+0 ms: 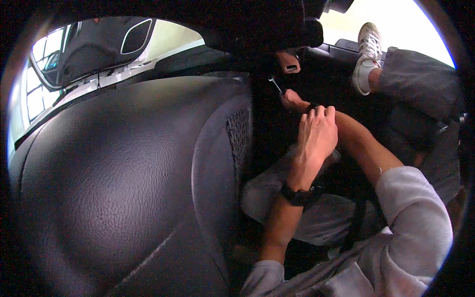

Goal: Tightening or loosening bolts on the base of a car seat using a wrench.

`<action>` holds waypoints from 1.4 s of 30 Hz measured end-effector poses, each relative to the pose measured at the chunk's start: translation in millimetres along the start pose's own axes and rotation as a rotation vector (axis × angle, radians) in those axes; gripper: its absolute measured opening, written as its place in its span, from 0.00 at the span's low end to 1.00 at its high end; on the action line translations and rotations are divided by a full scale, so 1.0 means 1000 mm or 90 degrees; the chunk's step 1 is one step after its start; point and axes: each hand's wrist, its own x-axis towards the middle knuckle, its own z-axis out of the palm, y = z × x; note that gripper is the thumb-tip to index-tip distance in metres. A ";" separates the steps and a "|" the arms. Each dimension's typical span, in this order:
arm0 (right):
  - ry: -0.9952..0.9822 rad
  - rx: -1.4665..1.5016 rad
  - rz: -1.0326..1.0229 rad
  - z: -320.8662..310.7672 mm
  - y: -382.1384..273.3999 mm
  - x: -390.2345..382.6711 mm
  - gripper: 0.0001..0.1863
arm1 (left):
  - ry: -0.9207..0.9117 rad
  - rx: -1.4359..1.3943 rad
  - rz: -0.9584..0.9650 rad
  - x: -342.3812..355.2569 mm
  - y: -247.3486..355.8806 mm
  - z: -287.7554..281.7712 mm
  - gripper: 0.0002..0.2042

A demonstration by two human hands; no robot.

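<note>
My right hand [293, 100] is closed round the dark end of a slim wrench [277, 85]. Its silver head points up and left into the dark space beside the seat. A dark band circles my right wrist. My left hand [319, 132] lies across my right wrist with its fingers curled down. Whether the left fingers grip the wrist, the band or something else is hidden. A black watch [296, 194] sits on my left wrist.
A large black leather car seat [114, 178] fills the left side. Beyond the tool is a reddish-brown piece [288, 63] with a dark slot. A white shoe [370, 44] and grey trouser leg [420, 76] are at the upper right. An open vehicle panel [106, 44] shows at the upper left.
</note>
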 end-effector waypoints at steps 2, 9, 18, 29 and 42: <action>-0.004 0.005 -0.003 0.004 -0.001 0.001 0.12 | 0.031 0.015 -0.008 -0.001 -0.002 0.002 0.12; 0.003 -0.003 -0.028 -0.008 -0.005 -0.002 0.12 | 0.029 0.034 -0.010 0.002 0.001 0.003 0.12; 0.076 -0.145 -0.095 -0.072 0.015 0.031 0.11 | 0.051 0.040 0.007 0.004 0.001 -0.001 0.22; 0.037 -0.130 -0.139 -0.104 -0.032 -0.020 0.13 | -0.045 0.024 -0.040 -0.007 -0.010 -0.015 0.21; -0.009 0.193 -0.075 -0.034 0.004 -0.023 0.16 | 0.003 -0.009 0.009 -0.004 0.000 -0.004 0.15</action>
